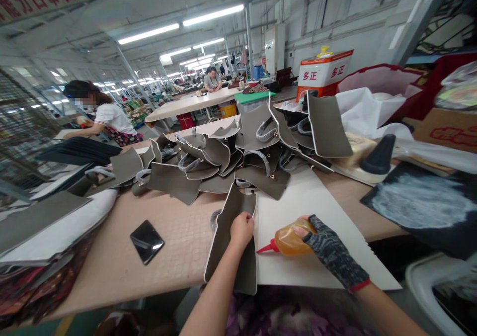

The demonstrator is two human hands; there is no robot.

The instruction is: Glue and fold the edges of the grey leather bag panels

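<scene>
Black phone (pixel 146 242) near grey panel (pixel 245 270)

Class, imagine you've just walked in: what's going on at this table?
A person's bare left hand is curled on a grey-brown piece, near its right edge. The right hand, in a fingerless glove, holds an amber-coloured bottle with its red nozzle aimed toward that edge. More such pieces lie heaped farther back on the table.
</scene>
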